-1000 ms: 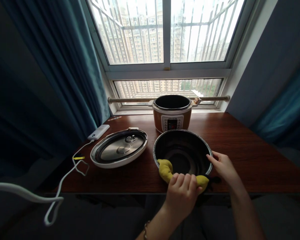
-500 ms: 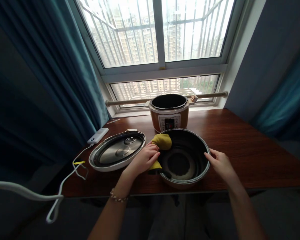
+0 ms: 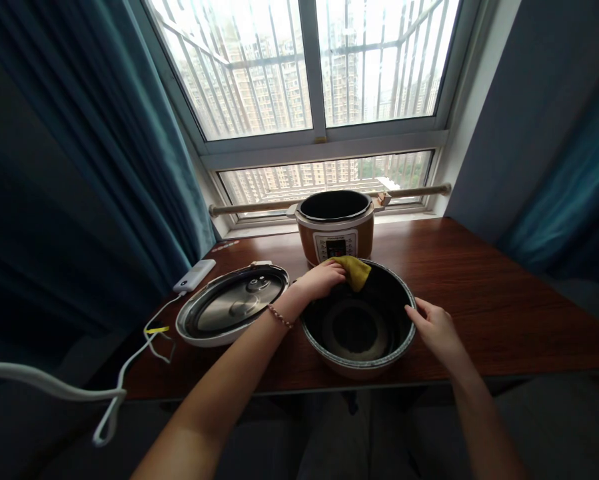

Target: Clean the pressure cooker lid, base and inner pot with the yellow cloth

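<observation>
A dark, round inner pot (image 3: 356, 330) with a pale rim stands near the table's front edge. My left hand (image 3: 324, 280) is closed on a yellow cloth (image 3: 356, 272), which drapes over the pot's far rim and hangs partly inside. My right hand (image 3: 434, 323) pinches the pot's right rim, thumb over the edge. Just behind the pot is the brown and white electric cooker (image 3: 335, 227), its top uncovered and its panel partly hidden by the cloth. To the left lies the cooker's lid (image 3: 234, 303), metal underside up.
A white power strip (image 3: 195, 275) rests on the table's left side, its white cable (image 3: 129, 360) hanging past the front edge. The wooden table (image 3: 494, 300) reaches the barred window (image 3: 324, 80). Blue curtains (image 3: 129, 133) hang at the left.
My left hand has moved with the cloth from the pot's left rim to its far rim. My right hand keeps hold of the right rim.
</observation>
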A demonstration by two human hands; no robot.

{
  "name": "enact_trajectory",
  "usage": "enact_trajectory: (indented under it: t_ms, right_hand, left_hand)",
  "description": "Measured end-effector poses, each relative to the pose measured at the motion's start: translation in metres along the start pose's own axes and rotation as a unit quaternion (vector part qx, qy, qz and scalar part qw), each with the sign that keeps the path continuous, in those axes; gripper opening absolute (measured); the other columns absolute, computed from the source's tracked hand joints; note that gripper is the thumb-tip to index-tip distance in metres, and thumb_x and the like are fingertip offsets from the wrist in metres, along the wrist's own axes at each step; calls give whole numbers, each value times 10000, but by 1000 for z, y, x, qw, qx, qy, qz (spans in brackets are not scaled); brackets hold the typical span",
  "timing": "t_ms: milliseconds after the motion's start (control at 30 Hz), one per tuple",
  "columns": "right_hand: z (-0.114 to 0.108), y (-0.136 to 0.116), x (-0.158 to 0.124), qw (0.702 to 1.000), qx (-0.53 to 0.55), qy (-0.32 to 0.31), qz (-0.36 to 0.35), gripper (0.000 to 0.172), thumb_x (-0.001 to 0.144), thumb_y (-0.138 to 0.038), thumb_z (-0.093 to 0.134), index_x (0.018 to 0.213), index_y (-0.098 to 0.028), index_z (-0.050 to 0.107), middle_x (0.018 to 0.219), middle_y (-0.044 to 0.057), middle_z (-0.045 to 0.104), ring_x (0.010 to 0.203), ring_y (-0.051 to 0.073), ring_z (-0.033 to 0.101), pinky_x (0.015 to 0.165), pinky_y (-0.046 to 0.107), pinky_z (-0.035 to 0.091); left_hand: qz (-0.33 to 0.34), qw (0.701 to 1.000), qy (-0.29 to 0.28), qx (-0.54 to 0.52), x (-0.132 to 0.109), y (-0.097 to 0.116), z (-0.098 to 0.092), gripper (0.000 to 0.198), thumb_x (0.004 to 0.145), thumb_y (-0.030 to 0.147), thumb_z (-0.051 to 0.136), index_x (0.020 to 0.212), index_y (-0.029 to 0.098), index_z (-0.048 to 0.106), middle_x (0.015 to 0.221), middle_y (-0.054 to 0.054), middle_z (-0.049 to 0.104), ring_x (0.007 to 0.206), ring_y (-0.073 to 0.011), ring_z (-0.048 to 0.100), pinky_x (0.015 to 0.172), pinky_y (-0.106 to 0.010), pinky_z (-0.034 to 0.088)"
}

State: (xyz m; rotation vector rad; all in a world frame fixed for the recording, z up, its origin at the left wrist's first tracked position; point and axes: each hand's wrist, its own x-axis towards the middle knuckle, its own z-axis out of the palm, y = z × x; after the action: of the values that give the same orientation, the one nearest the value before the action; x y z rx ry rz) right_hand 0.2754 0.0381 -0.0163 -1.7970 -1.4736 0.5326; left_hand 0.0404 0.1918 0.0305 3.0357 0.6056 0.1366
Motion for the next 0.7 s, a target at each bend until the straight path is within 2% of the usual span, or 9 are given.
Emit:
enact_trajectory:
  t_ms: [133, 233, 367, 500, 700]
  right_hand:
    - [2, 2, 0, 1000, -12, -2, 8, 340, 810, -387, 402, 876, -166, 651, 747, 48, 665, 719, 199, 592, 646, 253, 392]
    - [5, 3, 0, 999, -26, 12, 15, 337, 813, -371, 394, 890, -170, 654, 758, 59, 669, 716, 197, 589, 637, 251, 383]
    - [11, 4, -2, 997, -47, 45, 27, 327, 816, -352, 393, 902, -185, 661, 748, 70, 667, 728, 202, 587, 631, 252, 375]
    - [15, 3, -4, 996, -47, 59, 41, 332, 829, -360, 382, 922, -193, 653, 725, 74, 657, 750, 212, 592, 636, 255, 376]
    - [15, -2, -7, 995, -44, 63, 59, 334, 840, -364, 372, 949, -198, 641, 781, 84, 668, 786, 219, 595, 640, 253, 373]
  left_hand:
    - [41, 997, 3, 62, 5, -4, 10, 251, 851, 135, 458, 987, 227, 648, 1213, -39, 585, 1208, -174, 425, 1111, -397, 138]
    - [37, 995, 4, 91, -2, -9, 14, 273, 879, 147, 432, 1036, 249, 630, 1265, -22, 555, 1238, -177, 394, 1105, -446, 91]
    - [2, 995, -11, 97, -14, -7, 9, 275, 850, 140, 471, 1048, 251, 626, 1261, -20, 554, 1238, -177, 389, 1067, -408, 190]
    - [-62, 993, -48, 91, -26, 5, 2, 271, 802, 120, 493, 1006, 211, 646, 1210, -60, 574, 1211, -201, 404, 1040, -378, 238]
    - [-167, 977, -85, 100, -42, 28, 6, 161, 690, 97, 542, 763, 130, 682, 949, -145, 643, 1044, -282, 505, 948, -434, 332]
